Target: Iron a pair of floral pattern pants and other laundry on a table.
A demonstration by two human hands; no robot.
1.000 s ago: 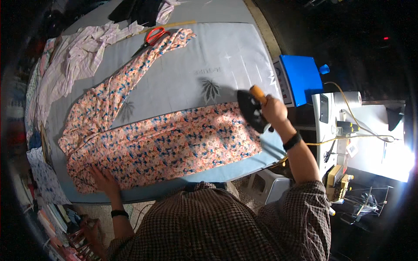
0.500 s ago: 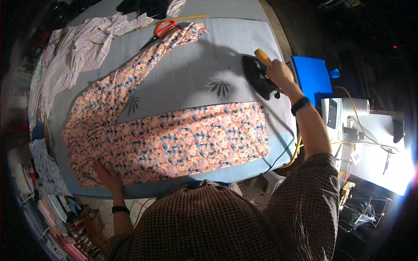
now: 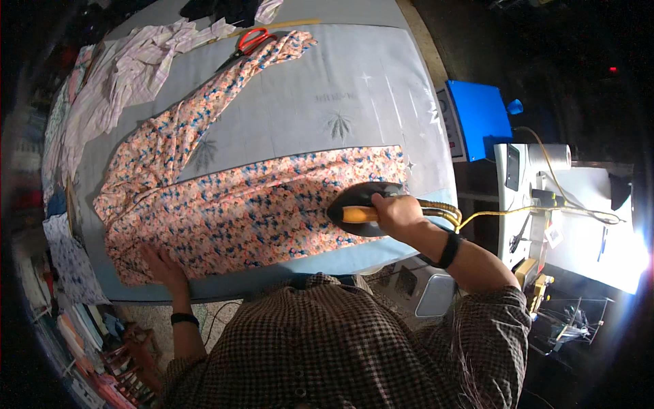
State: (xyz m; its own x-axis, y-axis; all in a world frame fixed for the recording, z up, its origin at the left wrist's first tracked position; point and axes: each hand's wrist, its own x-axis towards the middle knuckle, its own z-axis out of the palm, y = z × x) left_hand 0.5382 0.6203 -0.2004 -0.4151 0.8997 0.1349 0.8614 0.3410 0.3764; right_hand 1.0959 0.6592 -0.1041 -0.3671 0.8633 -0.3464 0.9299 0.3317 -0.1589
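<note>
A pink floral garment (image 3: 259, 218) with blue spots is spread along the near side of the padded table, one sleeve stretched toward the far side. My right hand (image 3: 400, 217) is wrapped round the orange handle of a dark clothes iron (image 3: 354, 194). The iron's plate rests on the garment near its right end, its tip toward the left. At the garment's lower left, my left hand (image 3: 163, 267) lies flat on the cloth with its fingers stretched out.
Red-handled scissors (image 3: 252, 42) lie beside the sleeve's far end. A pale checked cloth (image 3: 136, 75) is heaped at the far left. A yellow cord (image 3: 490, 213) runs rightward from the iron. Beyond the table's right edge are a blue panel (image 3: 480, 119) and a white machine (image 3: 509, 177).
My right hand has brought the iron from the far right of the table down onto the garment and turned it leftward. My left hand stays on the cloth.
</note>
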